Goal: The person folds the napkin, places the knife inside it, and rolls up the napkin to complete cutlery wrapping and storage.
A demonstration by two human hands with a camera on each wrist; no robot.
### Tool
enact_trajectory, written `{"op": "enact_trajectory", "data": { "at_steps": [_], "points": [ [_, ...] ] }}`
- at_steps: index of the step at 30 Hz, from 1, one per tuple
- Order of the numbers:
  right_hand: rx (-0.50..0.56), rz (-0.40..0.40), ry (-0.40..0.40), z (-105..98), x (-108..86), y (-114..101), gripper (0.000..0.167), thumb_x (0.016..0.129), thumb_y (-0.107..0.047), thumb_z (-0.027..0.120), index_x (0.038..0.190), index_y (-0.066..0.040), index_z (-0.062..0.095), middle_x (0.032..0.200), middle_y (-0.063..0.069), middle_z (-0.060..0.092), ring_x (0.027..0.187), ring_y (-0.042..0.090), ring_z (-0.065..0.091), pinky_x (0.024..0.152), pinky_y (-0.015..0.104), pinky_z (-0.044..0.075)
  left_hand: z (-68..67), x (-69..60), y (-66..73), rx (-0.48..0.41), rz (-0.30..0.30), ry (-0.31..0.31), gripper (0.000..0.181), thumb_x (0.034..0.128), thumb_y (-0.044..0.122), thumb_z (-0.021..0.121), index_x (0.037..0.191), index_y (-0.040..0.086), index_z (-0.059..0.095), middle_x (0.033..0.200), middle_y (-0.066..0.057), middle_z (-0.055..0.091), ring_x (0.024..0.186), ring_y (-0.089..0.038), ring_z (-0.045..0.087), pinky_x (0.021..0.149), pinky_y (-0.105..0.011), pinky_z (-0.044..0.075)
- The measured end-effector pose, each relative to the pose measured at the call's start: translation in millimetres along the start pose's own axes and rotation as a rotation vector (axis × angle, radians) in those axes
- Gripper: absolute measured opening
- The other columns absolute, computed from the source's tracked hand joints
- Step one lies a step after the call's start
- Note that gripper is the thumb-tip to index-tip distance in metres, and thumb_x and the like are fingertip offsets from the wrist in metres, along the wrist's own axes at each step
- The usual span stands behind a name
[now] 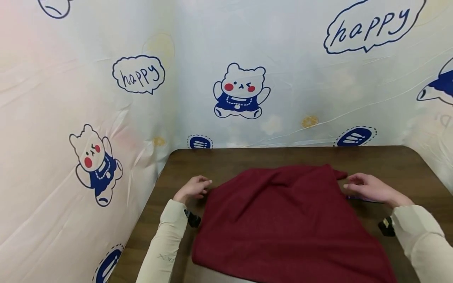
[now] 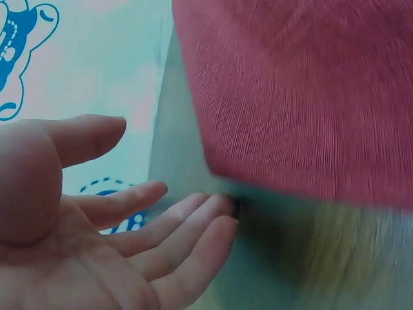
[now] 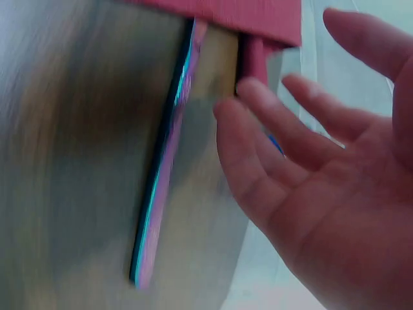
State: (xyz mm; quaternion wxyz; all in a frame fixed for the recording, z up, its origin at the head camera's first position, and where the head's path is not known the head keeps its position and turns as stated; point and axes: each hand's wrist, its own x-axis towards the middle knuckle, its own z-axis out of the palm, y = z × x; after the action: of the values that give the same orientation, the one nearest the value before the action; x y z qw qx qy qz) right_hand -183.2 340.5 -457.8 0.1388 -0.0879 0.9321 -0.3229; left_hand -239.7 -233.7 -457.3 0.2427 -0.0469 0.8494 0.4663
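Note:
A dark red cloth (image 1: 290,220) lies spread with folds over the table's middle. At its upper left edge is my left hand (image 1: 192,189), fingers relaxed and holding nothing; the left wrist view shows that hand (image 2: 129,226) palm up, beside a corner of the cloth (image 2: 290,103). My right hand (image 1: 375,190) hovers by the cloth's upper right edge, its fingers loosely bent and empty. In the right wrist view, a thin shiny stick-like item (image 3: 164,161) extends from under the cloth (image 3: 239,16), left of the right hand (image 3: 322,168). What lies beneath the cloth is hidden.
The brown wooden table (image 1: 212,161) has rounded far corners. Behind and to the left hangs a pale curtain (image 1: 293,70) with printed bears and lettering. A grey surface (image 1: 212,275) shows below the cloth's near left edge.

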Motion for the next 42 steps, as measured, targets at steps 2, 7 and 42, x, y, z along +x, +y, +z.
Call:
{"op": "enact_trajectory", "data": {
  "at_steps": [2,7,42],
  "points": [
    [0.0,0.008,0.017,6,5.9,-5,0.058,0.097,-0.033,0.056,0.13,0.014,0.046,0.117,0.03,0.06,0.107,0.039,0.06,0.081,0.039,0.049,5.7,4.4,-1.7,-0.046,-0.026,-0.019,0.045,0.1004,0.029,0.049,0.133,-0.002,0.045,0.122,-0.024,0.058,0.096,-0.027,0.064,0.085,-0.044,0.053],
    [0.101,0.051,0.055,16,19.5,-19,0.069,0.099,-0.038,0.051,0.14,0.015,0.031,0.129,0.036,0.051,0.119,0.049,0.049,0.092,0.053,0.045,14.9,8.4,-0.1,-0.069,-0.091,-0.097,0.042,0.1012,0.03,0.048,0.131,0.0,0.047,0.089,-0.01,0.065,0.063,-0.012,0.058,0.062,-0.029,0.047],
    [0.508,0.045,0.187,-3,16.8,-15,0.064,0.102,-0.026,0.047,0.15,0.005,0.019,0.104,-0.005,0.055,0.08,-0.003,0.054,0.072,0.019,0.049,0.2,28.4,3.8,-0.474,0.218,0.183,0.049,0.096,0.024,0.059,0.141,0.014,0.043,0.121,-0.005,0.053,0.095,-0.014,0.057,0.078,-0.027,0.048]
  ]
}}
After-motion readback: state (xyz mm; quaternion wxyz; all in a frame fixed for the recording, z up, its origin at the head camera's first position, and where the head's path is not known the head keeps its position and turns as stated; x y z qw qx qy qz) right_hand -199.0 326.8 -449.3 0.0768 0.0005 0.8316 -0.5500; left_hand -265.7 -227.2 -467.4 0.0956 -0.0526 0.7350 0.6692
